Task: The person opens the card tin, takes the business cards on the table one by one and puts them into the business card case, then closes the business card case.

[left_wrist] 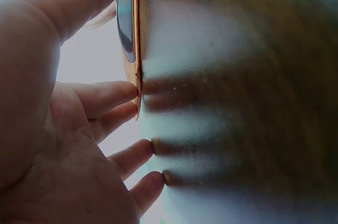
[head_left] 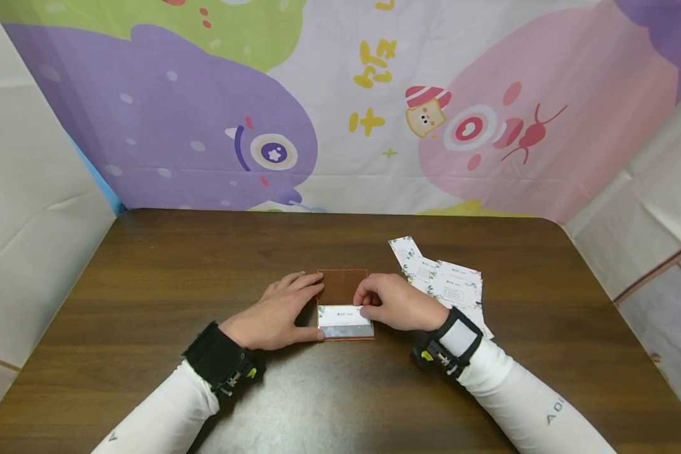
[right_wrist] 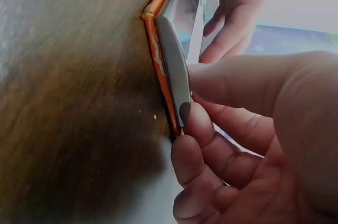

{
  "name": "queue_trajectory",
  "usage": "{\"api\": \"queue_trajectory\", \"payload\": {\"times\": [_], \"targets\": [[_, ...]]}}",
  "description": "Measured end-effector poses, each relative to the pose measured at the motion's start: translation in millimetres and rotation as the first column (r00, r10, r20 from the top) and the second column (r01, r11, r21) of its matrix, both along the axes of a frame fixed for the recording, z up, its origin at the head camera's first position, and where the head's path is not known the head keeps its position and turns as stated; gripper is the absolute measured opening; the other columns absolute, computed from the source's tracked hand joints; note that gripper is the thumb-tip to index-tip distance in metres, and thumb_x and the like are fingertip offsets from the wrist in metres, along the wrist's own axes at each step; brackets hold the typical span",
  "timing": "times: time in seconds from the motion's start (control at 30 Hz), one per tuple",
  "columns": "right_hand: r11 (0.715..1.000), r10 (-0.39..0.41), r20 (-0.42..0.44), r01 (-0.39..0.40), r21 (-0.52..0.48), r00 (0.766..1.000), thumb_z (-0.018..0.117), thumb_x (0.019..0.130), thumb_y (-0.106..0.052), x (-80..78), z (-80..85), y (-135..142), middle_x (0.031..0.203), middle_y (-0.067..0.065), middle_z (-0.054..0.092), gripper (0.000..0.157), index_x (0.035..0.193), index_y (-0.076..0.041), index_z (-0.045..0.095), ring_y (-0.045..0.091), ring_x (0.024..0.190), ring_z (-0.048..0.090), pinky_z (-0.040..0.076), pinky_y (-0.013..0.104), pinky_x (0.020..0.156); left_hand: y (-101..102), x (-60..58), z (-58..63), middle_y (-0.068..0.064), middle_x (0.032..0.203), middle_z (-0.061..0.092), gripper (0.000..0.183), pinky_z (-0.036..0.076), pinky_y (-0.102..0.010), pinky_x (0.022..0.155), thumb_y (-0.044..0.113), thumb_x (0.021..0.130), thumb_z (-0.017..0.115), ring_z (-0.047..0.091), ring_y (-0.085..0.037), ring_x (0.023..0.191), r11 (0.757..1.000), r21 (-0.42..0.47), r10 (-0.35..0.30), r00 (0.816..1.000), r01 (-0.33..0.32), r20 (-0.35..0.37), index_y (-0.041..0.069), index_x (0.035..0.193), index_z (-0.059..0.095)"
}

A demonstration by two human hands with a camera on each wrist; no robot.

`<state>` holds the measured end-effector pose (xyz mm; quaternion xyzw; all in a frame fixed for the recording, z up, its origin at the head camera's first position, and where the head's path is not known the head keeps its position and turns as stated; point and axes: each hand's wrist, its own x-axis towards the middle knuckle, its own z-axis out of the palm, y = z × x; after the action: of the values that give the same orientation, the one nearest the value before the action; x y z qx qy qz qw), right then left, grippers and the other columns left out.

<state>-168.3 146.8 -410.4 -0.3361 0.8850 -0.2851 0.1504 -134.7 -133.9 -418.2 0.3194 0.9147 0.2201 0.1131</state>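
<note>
A brown card holder (head_left: 342,287) lies unfolded on the table in front of me. Its near half carries a white printed card (head_left: 335,313) with green leaf patterns, and the card's lower part sits behind a see-through strip (head_left: 346,331). My right hand (head_left: 404,302) pinches the card's right end between thumb and curled fingers. On the other side, my left hand (head_left: 275,315) rests with extended fingers along the holder's left edge, thumb at the near corner. The left wrist view has those fingertips touching the holder's orange-brown edge (left_wrist: 137,49) and the tabletop.
Several loose white cards (head_left: 456,284) with the same leaf print overlap on the table, behind and beside my right hand. The brown wooden table (head_left: 204,252) ends at a cartoon-print cloth (head_left: 346,183) at the back.
</note>
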Motion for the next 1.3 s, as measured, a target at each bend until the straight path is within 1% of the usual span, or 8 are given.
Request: {"api": "queue_trajectory", "payload": {"times": [0.17,0.4,0.53,0.73,1.0,1.2,1.3], "targets": [[1.0,0.014,-0.043,-0.013,0.024,0.999,0.076,0.097,-0.009,1.1,-0.3,0,0.095,-0.006,0.063,0.007,0.1,-0.016,0.075,0.013,0.086,0.06,0.052,0.032,0.079,1,0.1,0.1,-0.013,0.17,0.033,0.087,0.028,-0.067,0.119,0.049,0.096,0.078,0.025,-0.042,0.157,1.0,0.005,0.003,1.0,-0.003,-0.003,0.001,0.16,0.046],[0.999,0.01,-0.049,-0.008,0.037,0.999,0.078,0.096,-0.01,1.9,0.4,0,0.096,-0.005,0.064,0.008,0.101,-0.016,0.075,0.014,0.088,0.06,0.052,0.031,0.08,0,0.5,-0.7,-0.014,0.17,0.034,0.087,0.027,-0.067,0.12,0.049,0.095,0.078,0.025,-0.042,0.157,1.0,0.014,0.006,1.0,-0.006,-0.006,0.001,0.16,0.046],[1.0,0.006,-0.052,-0.005,0.024,0.999,0.079,0.095,-0.01,1.7,1.6,2,0.097,-0.005,0.064,0.011,0.104,-0.014,0.074,0.013,0.09,0.061,0.053,0.031,0.082,0,0.7,-1.1,-0.013,0.17,0.034,0.087,0.027,-0.067,0.12,0.05,0.095,0.078,0.025,-0.043,0.157,1.0,0.014,0.007,1.0,-0.007,-0.007,0.001,0.16,0.045],[1.0,-0.019,-0.049,0.018,-0.01,0.999,0.08,0.094,-0.009,1.4,7.9,9,0.1,-0.003,0.066,0.016,0.108,-0.011,0.074,0.013,0.091,0.063,0.055,0.032,0.083,0,1.0,-0.6,-0.013,0.17,0.034,0.087,0.027,-0.067,0.12,0.05,0.095,0.078,0.025,-0.043,0.157,1.0,0.012,0.011,1.0,-0.011,-0.004,0.001,0.16,0.046],[0.998,-0.066,-0.047,0.066,-0.013,0.997,0.081,0.095,-0.011,1.9,16.1,23,0.1,-0.003,0.068,0.019,0.112,-0.011,0.073,0.016,0.092,0.063,0.056,0.039,0.085,0,1.1,-0.6,-0.013,0.17,0.033,0.088,0.026,-0.067,0.12,0.05,0.096,0.078,0.024,-0.042,0.157,1.0,0.004,0.008,1.0,-0.008,0.003,0.001,0.161,0.044],[0.993,-0.118,-0.06,0.117,-0.023,0.991,0.083,0.094,-0.013,1.8,19.8,38,0.1,-0.003,0.068,0.021,0.112,-0.011,0.073,0.015,0.093,0.062,0.055,0.039,0.086,0,1.3,-0.1,-0.013,0.171,0.033,0.087,0.026,-0.068,0.12,0.049,0.096,0.078,0.024,-0.042,0.157,1.0,0.009,0.005,1.0,-0.005,0.01,0.001,0.161,0.044],[0.99,-0.139,-0.07,0.137,-0.033,0.988,0.083,0.093,-0.013,0.8,21.2,46,0.098,-0.002,0.068,0.021,0.111,-0.009,0.073,0.018,0.092,0.063,0.054,0.039,0.085,0,1.2,-0.1,-0.013,0.17,0.033,0.087,0.026,-0.068,0.12,0.049,0.096,0.078,0.024,-0.042,0.157,1.0,0.01,0.002,1.0,-0.002,0.006,0.001,0.161,0.044]]}}
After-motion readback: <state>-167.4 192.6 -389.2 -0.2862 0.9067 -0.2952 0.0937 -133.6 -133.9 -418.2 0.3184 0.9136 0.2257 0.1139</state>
